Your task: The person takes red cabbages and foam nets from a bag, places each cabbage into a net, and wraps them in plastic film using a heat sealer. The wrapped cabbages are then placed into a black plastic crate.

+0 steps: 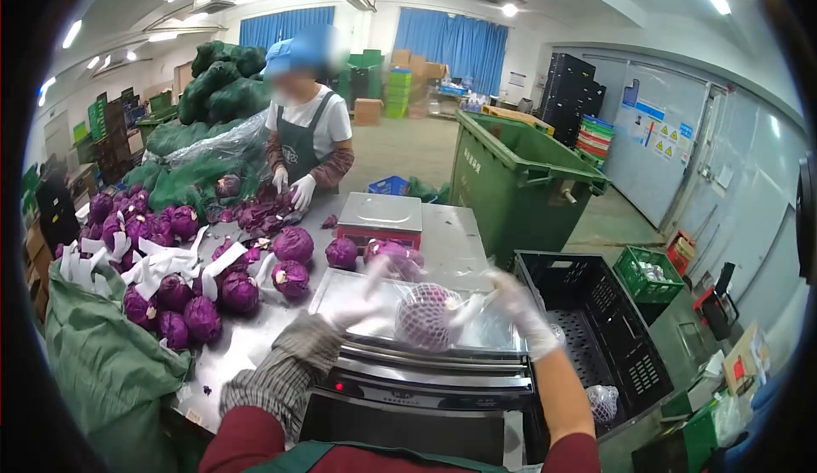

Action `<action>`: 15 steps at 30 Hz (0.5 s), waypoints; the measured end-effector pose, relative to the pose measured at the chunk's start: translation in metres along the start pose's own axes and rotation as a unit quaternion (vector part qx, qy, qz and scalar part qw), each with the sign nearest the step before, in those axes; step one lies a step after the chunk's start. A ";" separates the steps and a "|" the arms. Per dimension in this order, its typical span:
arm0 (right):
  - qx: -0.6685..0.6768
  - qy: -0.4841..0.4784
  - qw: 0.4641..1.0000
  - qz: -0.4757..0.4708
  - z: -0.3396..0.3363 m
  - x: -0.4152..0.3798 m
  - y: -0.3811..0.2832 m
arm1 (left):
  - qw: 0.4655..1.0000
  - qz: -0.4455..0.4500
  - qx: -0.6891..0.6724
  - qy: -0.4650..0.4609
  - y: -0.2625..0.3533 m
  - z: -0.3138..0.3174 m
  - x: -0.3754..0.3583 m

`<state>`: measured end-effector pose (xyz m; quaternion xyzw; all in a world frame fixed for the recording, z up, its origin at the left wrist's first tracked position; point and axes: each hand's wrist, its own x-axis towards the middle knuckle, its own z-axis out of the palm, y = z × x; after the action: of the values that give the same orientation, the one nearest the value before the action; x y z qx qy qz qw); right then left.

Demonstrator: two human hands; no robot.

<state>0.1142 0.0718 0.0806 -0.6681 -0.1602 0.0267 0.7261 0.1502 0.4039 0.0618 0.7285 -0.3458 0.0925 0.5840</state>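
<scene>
Steel table [458, 233], netted cabbage [427, 316] between left hand [361, 303] and right hand [516, 308], finger spread, hold unclear.

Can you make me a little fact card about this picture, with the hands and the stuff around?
left hand: gloved, blurry, beside a netted cabbage
right hand: gloved, blurry, on its other side
touching it: can't tell
loose cabbages: purple, mostly on the left
co-worker: across the table, gloved
black crate: on the right
big bin: green
</scene>
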 end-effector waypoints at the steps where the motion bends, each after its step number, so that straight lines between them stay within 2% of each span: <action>1: -0.027 -0.075 0.994 0.074 -0.006 0.014 0.034 | 0.989 -0.005 0.077 -0.127 0.011 0.008 0.009; 2: -0.100 -0.117 0.988 0.026 0.005 0.018 0.036 | 0.956 0.010 0.149 -0.253 0.023 0.017 0.018; 4: -0.235 -0.179 0.952 -0.086 0.027 0.026 0.038 | 0.965 -0.104 0.140 -0.196 0.011 0.036 0.017; 5: -0.146 -0.175 0.971 -0.067 0.031 0.032 0.039 | 0.977 -0.133 -0.056 -0.155 -0.012 0.042 0.019; 6: -0.094 -0.157 0.983 -0.025 0.029 0.036 0.042 | 0.965 -0.198 0.037 -0.169 0.008 0.037 0.027; 7: -0.038 -0.136 0.990 0.021 0.026 0.035 0.052 | 0.974 -0.176 -0.027 -0.141 0.007 0.039 0.025; 8: -0.060 -0.077 0.995 0.035 0.017 0.038 0.067 | 0.957 -0.199 -0.194 -0.086 0.005 0.042 0.024; 9: 0.083 -0.023 0.995 0.041 0.033 0.033 0.046 | 0.911 -0.216 -0.351 -0.027 0.005 0.041 0.024; 10: 0.047 -0.018 0.998 0.035 0.046 0.025 0.013 | 0.937 -0.132 -0.322 -0.029 0.030 0.035 0.023; 11: 0.009 -0.010 1.000 0.027 0.054 0.013 -0.012 | 0.959 -0.115 -0.250 -0.063 0.059 0.028 0.016; 12: -0.061 -0.036 0.997 0.007 0.060 -0.007 -0.013 | 0.947 -0.162 -0.254 -0.111 0.092 0.021 -0.003; 14: -0.067 -0.102 0.987 0.104 0.082 -0.071 -0.009 | 0.898 -0.247 -0.307 -0.197 0.119 0.019 -0.055; 15: 0.016 -0.145 0.970 0.195 0.097 -0.106 -0.014 | 0.863 -0.280 -0.350 -0.234 0.128 0.026 -0.083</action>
<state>-0.0147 0.1372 0.0786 -0.6636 -0.1306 0.2670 0.6866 0.0026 0.4027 0.1097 0.5429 -0.2638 -0.3753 0.7034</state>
